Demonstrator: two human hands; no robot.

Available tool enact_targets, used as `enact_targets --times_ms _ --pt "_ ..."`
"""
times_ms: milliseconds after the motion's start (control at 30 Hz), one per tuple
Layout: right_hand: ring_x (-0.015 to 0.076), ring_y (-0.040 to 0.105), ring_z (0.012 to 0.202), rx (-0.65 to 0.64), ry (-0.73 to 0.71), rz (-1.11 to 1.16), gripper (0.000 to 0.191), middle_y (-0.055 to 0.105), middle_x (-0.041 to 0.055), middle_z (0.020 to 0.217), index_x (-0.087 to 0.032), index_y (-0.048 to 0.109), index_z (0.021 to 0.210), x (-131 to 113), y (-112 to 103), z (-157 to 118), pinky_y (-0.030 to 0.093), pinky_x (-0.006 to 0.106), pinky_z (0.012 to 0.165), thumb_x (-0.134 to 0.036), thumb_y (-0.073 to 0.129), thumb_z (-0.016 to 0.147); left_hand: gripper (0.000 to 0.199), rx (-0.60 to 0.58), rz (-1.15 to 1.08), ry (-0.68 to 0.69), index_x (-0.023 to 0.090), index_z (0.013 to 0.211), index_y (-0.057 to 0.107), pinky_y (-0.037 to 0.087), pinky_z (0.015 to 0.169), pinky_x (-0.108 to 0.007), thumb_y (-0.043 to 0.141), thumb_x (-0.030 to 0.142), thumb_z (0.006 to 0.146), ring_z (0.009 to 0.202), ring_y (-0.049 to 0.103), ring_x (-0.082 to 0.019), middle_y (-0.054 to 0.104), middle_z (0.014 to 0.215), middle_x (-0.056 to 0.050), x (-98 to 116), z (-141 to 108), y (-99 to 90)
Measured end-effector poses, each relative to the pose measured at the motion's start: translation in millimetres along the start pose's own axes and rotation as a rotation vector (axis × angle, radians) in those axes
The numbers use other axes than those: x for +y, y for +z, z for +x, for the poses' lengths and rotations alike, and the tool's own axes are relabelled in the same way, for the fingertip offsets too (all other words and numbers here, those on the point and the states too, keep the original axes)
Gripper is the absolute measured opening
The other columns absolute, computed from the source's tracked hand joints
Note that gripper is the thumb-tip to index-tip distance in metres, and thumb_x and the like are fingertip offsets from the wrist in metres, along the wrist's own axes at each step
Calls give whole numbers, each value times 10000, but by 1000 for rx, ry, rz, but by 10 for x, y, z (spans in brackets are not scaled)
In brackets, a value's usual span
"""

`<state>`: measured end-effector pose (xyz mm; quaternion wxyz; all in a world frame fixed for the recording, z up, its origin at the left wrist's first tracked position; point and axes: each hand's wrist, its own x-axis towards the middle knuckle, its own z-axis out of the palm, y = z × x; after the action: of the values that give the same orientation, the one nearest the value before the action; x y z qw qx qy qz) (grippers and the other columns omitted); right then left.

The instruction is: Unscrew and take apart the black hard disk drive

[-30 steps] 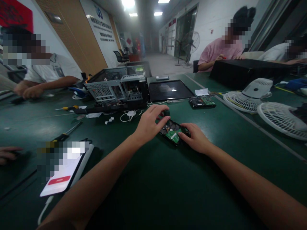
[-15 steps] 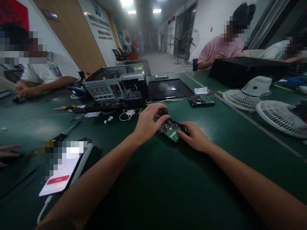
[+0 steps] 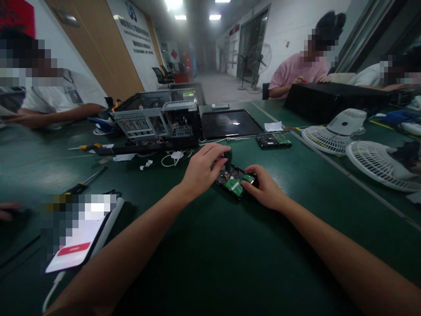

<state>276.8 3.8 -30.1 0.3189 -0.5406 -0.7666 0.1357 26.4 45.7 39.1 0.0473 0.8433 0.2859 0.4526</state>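
Note:
A hard drive (image 3: 234, 186) lies on the green table with its circuit board facing up. My right hand (image 3: 265, 188) grips its right side, thumb over the board and fingers around the far edge. Above the drive's far left part, my left hand (image 3: 204, 169) pinches a short dark screwdriver (image 3: 229, 159) held upright. Its lower end is over the drive; whether the tip sits in a screw is too small to tell. Farther back on the right lies a second hard drive (image 3: 274, 140), untouched.
An opened computer case (image 3: 154, 123) and a black panel (image 3: 230, 123) stand at the back. White fan parts (image 3: 329, 138) lie right, near a black case (image 3: 335, 98). On the left are a phone (image 3: 74, 250), a screwdriver (image 3: 79, 188) and cables. Several people sit around.
My left hand has tipped the screwdriver more upright over the drive. My right hand keeps its hold. The view has shifted slightly, and the person at left has moved their hands.

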Motion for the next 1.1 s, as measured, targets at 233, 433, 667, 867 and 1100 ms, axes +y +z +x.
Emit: enact_targets --times_ms 233,433,667,867,1100 --pt "253 625 1121 -111 -86 24 210 604 101 1234 -260 715 1042 -46 -148 20 527 440 1009 -420 594 980 312 -16 -26 -53 216 1260 598 617 832 -333 680 196 959 911 727 -161 707 1208 -57 25 -32 8" --pt "304 588 1269 -304 -139 -34 545 532 115 1450 -277 667 1241 -80 -318 -11 518 476 1053 -592 781 811 352 21 -39 -105 216 1199 588 617 812 -316 775 296 910 905 721 -162 713 1154 -44 10 -44 30" --pt "380 566 1297 -238 -163 -189 570 559 156 1453 -254 646 1219 -125 -195 -36 480 591 1074 -586 800 782 311 48 3 -58 226 1191 596 601 840 -338 754 241 924 916 702 -164 708 1172 -39 4 -48 29" --pt "384 554 1324 -161 -150 -212 587 514 166 1507 -254 617 1289 -54 -71 -53 462 617 1080 -574 763 819 255 50 72 -65 212 1211 599 573 865 -366 634 143 968 946 658 -178 661 1173 -65 -12 -20 7" --pt "367 529 1357 -135 -136 -169 574 493 171 1509 -257 602 1312 -60 -2 -54 433 613 1111 -563 740 846 153 145 90 -86 219 1064 636 556 765 -311 719 282 953 862 636 -160 664 1039 -29 -23 -21 2"
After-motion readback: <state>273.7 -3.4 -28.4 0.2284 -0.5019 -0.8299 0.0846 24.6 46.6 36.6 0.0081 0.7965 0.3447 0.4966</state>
